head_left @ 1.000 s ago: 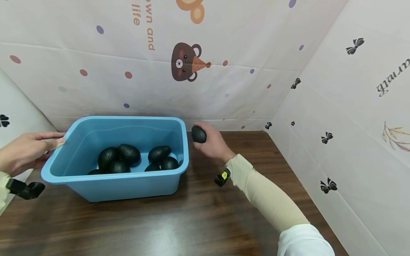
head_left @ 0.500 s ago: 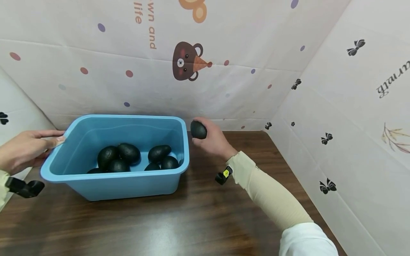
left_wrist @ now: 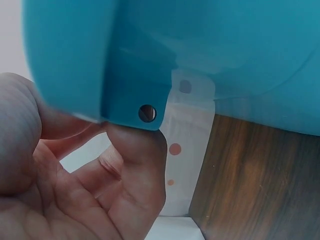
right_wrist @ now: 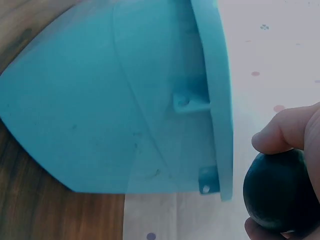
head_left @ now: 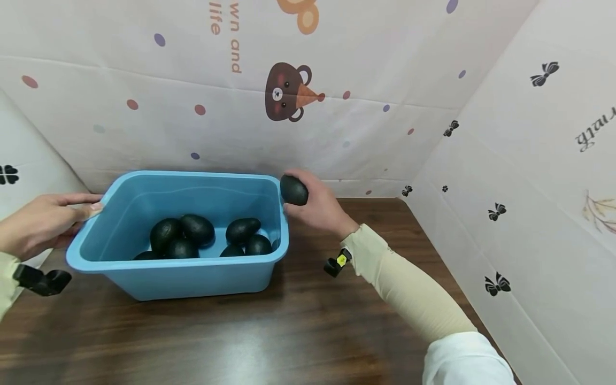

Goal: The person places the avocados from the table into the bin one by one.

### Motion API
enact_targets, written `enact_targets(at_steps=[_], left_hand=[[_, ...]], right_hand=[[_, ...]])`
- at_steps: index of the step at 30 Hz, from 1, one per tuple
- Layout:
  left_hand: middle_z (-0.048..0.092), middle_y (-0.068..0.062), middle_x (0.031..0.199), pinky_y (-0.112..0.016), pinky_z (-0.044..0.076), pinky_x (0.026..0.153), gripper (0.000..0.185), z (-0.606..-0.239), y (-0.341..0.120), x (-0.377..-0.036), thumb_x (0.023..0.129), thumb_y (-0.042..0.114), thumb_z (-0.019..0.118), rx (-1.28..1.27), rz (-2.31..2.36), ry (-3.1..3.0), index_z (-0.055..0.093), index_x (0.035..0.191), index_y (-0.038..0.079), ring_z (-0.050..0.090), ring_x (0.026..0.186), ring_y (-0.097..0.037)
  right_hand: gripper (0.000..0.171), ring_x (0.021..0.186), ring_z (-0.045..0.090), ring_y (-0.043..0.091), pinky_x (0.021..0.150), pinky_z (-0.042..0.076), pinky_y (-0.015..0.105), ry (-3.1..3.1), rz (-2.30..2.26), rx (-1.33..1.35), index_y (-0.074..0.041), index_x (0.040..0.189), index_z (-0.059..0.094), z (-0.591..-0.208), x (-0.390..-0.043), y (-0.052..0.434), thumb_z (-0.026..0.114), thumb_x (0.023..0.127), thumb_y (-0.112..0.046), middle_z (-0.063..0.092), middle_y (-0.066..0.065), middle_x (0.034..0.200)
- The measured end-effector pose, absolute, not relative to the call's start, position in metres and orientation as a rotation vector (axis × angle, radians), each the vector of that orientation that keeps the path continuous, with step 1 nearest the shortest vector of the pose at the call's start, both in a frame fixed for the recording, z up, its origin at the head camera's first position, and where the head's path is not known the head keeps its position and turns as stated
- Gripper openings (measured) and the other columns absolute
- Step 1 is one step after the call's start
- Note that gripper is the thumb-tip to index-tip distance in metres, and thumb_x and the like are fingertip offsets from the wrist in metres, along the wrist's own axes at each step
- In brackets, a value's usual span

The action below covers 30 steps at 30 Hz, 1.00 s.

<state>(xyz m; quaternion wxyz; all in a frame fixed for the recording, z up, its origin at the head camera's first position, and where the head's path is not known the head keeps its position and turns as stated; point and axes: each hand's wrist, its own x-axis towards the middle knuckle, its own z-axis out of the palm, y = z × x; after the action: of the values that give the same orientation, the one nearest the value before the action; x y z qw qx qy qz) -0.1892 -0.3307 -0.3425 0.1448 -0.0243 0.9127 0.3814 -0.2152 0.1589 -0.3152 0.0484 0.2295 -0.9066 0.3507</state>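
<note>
My left hand (head_left: 45,224) grips the left rim of a blue plastic bin (head_left: 192,278), thumb on top of the rim and fingers curled beneath it in the left wrist view. An avocado (head_left: 294,190), dark green to black, is held in my right hand (head_left: 320,206) at the bin's right rim, a little above it. The right wrist view shows thumb and fingers around this avocado (right_wrist: 277,192), close beside the rim. Several more dark avocados (head_left: 197,230) lie on the bin's floor in two clusters; the near wall partly hides some.
The bin stands on a dark brown wooden table (head_left: 308,331). Behind it rises a white printed sheet (head_left: 231,133) with dots and a bear, close to the bin's far side. Another printed sheet (head_left: 481,160) bounds the right side.
My right hand has raised the avocado and moved it slightly left, closer to the bin's right rim. The left hand keeps its hold on the rim. The head view has shifted slightly.
</note>
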Motion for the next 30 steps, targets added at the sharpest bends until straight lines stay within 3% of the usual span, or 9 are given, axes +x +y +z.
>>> enact_targets(at_steps=[11, 22, 30], left_hand=[[0.031, -0.053, 0.145, -0.054, 0.066, 0.075, 0.071, -0.340, -0.330, -0.193, 0.114, 0.036, 0.035, -0.065, 1.116, 2.604, 0.009, 0.160, -0.011, 0.071, 0.083, -0.026], [0.035, -0.054, 0.142, -0.053, 0.066, 0.073, 0.071, -0.344, -0.334, -0.189, 0.113, 0.037, 0.036, -0.075, 1.108, 2.639, 0.012, 0.160, -0.012, 0.070, 0.081, -0.026], [0.035, -0.054, 0.142, -0.054, 0.066, 0.075, 0.069, -0.343, -0.335, -0.193, 0.114, 0.034, 0.035, -0.053, 1.115, 2.618, 0.014, 0.159, -0.013, 0.071, 0.082, -0.025]], right_hand=[[0.064, 0.129, 0.054, 0.027, 0.108, 0.054, 0.054, -2.754, 1.084, 0.868, -0.019, 0.151, 0.050, -0.298, -0.212, 0.138, 0.077, 0.093, -0.017, 0.051, 0.005, 0.153], [0.065, 0.127, 0.054, 0.019, 0.105, 0.056, 0.045, -2.786, 1.105, 1.074, -0.024, 0.151, 0.049, -0.290, -0.214, 0.112, 0.077, 0.093, -0.020, 0.052, -0.001, 0.150], [0.065, 0.127, 0.053, 0.017, 0.107, 0.054, 0.040, -2.760, 1.076, 1.254, -0.020, 0.152, 0.048, -0.288, -0.219, 0.093, 0.076, 0.093, -0.018, 0.052, 0.000, 0.151]])
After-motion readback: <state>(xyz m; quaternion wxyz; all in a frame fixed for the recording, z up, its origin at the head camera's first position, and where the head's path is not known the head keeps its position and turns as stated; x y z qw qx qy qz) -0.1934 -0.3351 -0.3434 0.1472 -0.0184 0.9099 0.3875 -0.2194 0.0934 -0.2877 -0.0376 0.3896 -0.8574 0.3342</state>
